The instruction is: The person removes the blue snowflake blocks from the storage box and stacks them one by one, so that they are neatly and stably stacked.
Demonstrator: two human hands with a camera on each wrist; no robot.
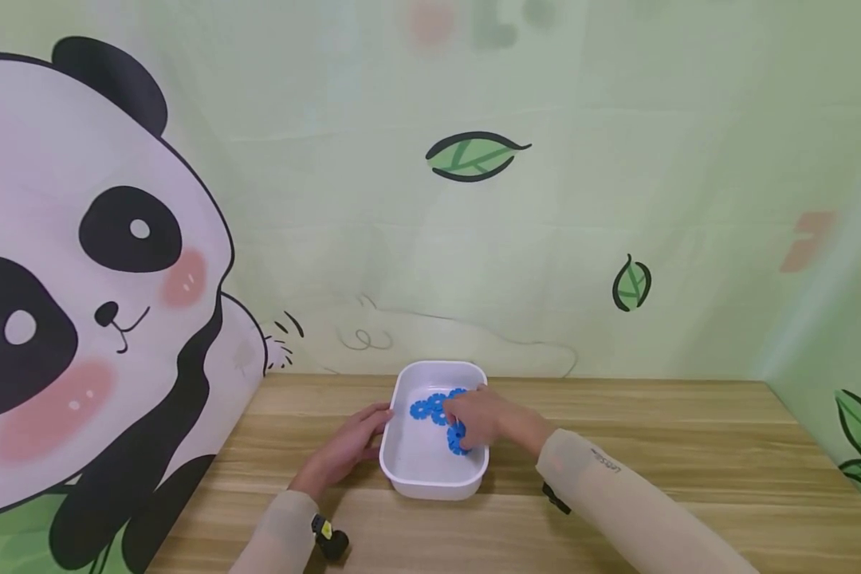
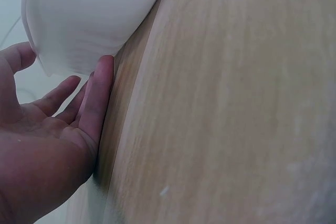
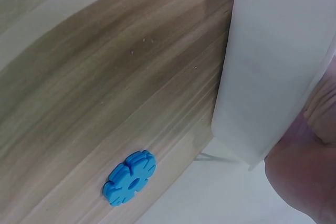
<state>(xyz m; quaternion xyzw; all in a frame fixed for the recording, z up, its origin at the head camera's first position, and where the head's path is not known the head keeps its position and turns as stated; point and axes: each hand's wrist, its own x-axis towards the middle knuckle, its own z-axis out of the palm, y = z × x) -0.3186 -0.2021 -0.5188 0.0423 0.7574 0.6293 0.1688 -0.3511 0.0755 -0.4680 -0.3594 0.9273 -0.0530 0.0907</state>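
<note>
Blue discs [image 1: 434,408] in white tub [image 1: 438,489], prob. light, stiff plastic; best pinched by notched edges. R hand [image 1: 479,416] at discs, grip: can't tell; L hand [image 1: 347,441] relaxed, touching tub.

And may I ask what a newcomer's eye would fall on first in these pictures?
Probably the big printed panda on the left of the head view. Next, the white tray on the wooden table, with blue notched discs inside and the right hand at them. The right wrist view shows a blue flower-shaped piece outside the tray.
</note>
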